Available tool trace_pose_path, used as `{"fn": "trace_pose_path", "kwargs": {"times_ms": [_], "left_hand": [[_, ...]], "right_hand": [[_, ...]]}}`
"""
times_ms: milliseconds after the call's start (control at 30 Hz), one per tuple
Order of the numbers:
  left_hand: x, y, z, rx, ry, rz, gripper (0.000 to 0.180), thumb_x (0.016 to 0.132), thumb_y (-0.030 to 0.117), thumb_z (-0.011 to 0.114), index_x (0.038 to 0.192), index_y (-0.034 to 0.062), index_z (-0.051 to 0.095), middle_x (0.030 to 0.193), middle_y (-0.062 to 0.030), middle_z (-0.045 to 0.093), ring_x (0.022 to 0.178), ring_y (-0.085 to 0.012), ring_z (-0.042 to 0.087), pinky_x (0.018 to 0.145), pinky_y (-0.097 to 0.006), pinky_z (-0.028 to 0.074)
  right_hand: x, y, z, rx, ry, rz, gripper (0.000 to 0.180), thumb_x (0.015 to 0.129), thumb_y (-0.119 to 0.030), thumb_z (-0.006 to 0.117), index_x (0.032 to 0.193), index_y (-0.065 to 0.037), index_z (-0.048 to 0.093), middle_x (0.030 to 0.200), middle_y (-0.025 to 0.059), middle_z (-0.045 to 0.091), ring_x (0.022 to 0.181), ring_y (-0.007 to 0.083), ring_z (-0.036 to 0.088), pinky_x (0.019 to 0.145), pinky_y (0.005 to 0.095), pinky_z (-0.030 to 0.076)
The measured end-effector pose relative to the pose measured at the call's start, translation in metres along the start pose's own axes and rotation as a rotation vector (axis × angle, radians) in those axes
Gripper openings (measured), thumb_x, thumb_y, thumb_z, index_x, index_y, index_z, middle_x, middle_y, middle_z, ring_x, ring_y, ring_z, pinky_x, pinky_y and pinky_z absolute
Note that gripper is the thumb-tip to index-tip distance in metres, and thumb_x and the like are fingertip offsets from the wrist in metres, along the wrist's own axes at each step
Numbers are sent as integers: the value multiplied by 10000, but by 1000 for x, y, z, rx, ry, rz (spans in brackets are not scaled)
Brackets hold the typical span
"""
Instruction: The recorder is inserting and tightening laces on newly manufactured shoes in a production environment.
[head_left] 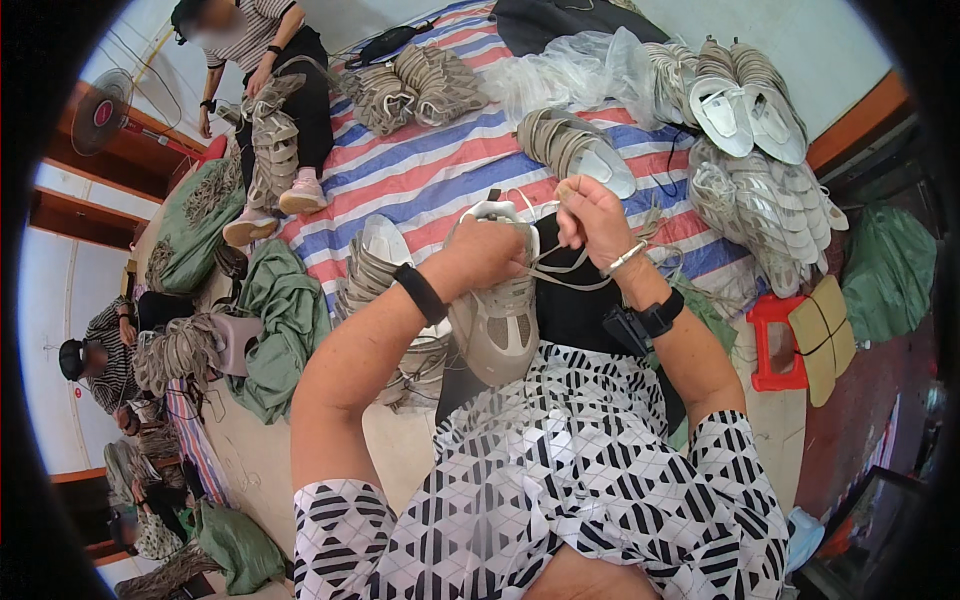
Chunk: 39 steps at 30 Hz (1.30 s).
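A beige-grey sneaker (497, 335) with a mesh toe rests on my lap, its toe toward me. Over its tongue and eyelets, my left hand (487, 248) is closed on a pale shoelace (572, 268). My right hand (592, 215), raised just right of the shoe, pinches the lace between thumb and fingers. Loose lace loops hang between the two hands and past my right wrist. The eyelets under my left fingers are mostly hidden. Left of the sneaker stands a nested stack of similar shoes (368, 275), partly covered by my left forearm.
Ahead lies a striped red, white and blue sheet (400, 185) with shoe stacks (575, 150) and clear plastic bags (570, 78). A red stool (775, 343) and cardboard (823, 340) stand at right. Green sacks (275, 330) lie at left. Co-workers (280, 80) sit further left.
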<state>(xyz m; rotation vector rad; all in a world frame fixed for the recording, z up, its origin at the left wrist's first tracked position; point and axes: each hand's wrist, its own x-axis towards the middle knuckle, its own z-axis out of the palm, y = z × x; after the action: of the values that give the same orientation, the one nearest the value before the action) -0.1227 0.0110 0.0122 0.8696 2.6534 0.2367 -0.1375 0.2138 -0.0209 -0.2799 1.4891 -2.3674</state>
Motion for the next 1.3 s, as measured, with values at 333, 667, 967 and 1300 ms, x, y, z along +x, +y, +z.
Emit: {"fn": "trace_pose_path", "kwargs": {"times_ms": [333,667,967,1300], "left_hand": [[-12,1,9,-215,125,99,147,702,310,741,719,173,693,728,-18,673,776,-250,644,734,-401,437],[-14,29,37,-44,426,-24,263,742,396,728,682,145,676,720,-56,634,825,-277,554,905,-466,337],[-39,-30,14,-224,570,188,172,788,146,687,950,111,641,926,-80,586,922,-284,531,834,-374,420],[-67,-43,-3,-179,363,190,248,675,16,710,877,73,578,945,-89,535,970,-305,530,786,-381,487]], "right_hand": [[2,-2,39,-1644,-146,-124,159,862,-142,551,963,-19,551,762,228,648,741,396,653,658,497,509],[10,-192,-9,569,-208,-175,341,845,-1,565,1178,24,494,678,-26,456,551,40,420,471,159,347],[-82,-230,-32,-210,130,-339,238,992,-213,445,940,-19,572,619,13,562,535,79,436,531,225,329],[-15,-42,12,-920,-38,-118,159,843,-172,666,889,-21,643,750,-13,597,638,48,544,581,229,443]]}}
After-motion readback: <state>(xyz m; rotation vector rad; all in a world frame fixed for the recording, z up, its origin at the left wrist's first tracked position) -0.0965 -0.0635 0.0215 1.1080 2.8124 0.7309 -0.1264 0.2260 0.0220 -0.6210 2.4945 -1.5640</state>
